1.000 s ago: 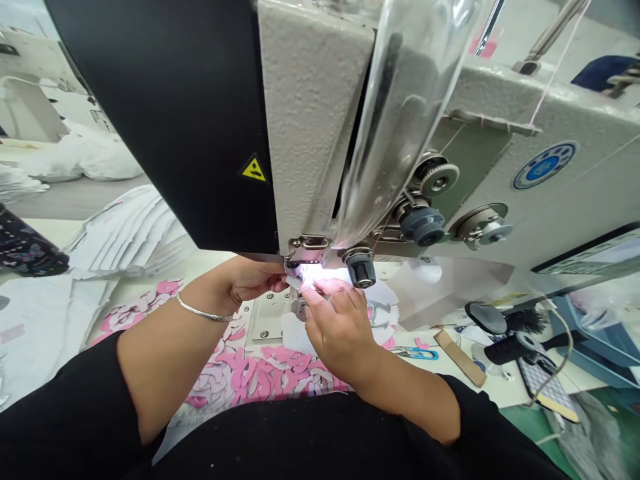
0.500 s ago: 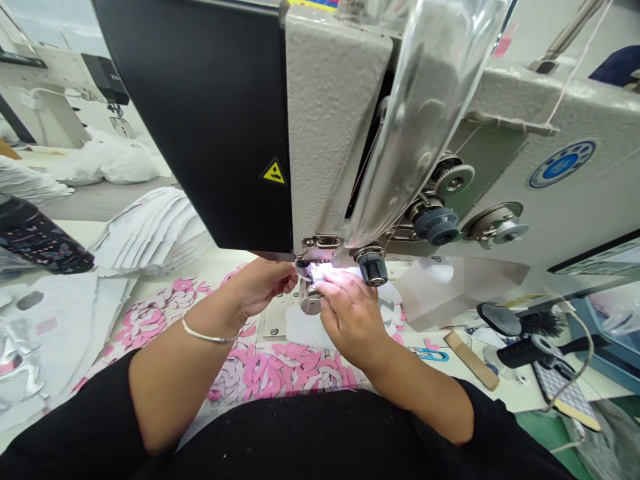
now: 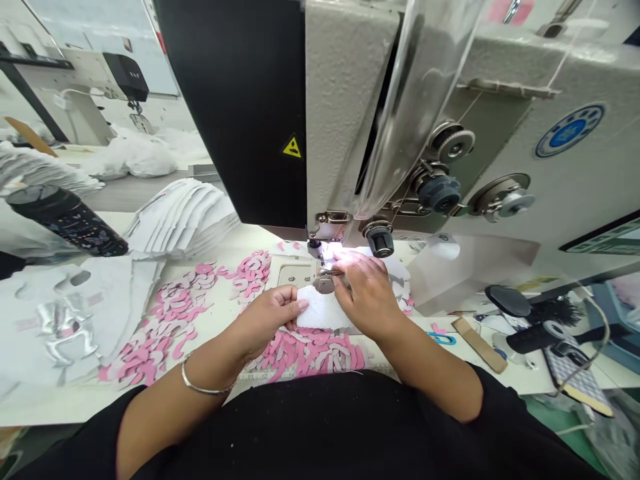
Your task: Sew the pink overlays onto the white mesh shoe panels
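A white textured fabric piece (image 3: 323,312) lies at the needle area of a large grey sewing machine (image 3: 345,87). My left hand (image 3: 273,312) pinches its near left edge between thumb and fingers. Bent over the lit spot under the needle, my right hand (image 3: 364,283) presses on the fabric with its fingers close together; its fingertips are partly lost in the glare. Many small pink and white curved cut pieces (image 3: 320,353) lie in front of the fabric and to its left.
Stacked white cut panels (image 3: 183,217) and a dark patterned bottle (image 3: 67,220) stand at the left. Silvery pieces (image 3: 70,333) lie on white panels. At the right are blue thread snips (image 3: 443,339), a tan strip (image 3: 480,345) and a black brush (image 3: 555,310).
My left hand has come back from beside the needle to the fabric's near left edge. My right hand stays by the needle. The camera view has shifted.
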A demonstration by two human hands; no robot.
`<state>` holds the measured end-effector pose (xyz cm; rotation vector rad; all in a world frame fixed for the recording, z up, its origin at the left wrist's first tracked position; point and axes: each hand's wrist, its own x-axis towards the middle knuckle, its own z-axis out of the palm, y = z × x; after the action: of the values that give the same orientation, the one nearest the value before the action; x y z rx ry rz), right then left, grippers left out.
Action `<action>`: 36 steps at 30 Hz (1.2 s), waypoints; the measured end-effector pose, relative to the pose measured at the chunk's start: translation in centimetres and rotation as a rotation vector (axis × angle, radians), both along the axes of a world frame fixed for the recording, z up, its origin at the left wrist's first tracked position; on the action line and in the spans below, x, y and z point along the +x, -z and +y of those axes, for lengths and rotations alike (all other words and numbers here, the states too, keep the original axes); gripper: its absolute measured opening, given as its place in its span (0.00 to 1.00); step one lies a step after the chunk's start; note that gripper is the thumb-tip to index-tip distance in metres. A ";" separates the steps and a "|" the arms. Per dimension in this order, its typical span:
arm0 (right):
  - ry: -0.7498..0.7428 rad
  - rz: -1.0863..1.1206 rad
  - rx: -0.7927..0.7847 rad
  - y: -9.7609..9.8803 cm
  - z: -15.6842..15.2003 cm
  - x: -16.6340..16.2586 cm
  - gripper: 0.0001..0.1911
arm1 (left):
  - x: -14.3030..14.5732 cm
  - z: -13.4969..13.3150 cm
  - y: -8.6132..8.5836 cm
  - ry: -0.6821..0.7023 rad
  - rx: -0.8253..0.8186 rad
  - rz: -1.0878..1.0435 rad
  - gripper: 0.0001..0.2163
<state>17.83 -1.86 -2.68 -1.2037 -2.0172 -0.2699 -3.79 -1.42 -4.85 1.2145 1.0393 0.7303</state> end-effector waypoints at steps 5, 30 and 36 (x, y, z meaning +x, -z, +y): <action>-0.063 0.010 0.093 -0.8 -1.7 1.2 0.12 | 0.8 0.2 -2.2 -0.014 0.039 -0.087 0.13; -0.206 -0.219 -0.623 9.9 -1.5 1.0 0.05 | 2.7 4.4 -4.9 -0.113 -0.002 -0.243 0.11; -0.250 -0.255 -0.614 9.9 -1.4 1.1 0.04 | 2.5 4.0 -4.6 -0.118 0.008 -0.249 0.11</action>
<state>18.91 -3.25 -12.59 -1.2965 -2.5506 0.3659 -1.25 2.54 -0.25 1.0450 0.9066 0.9522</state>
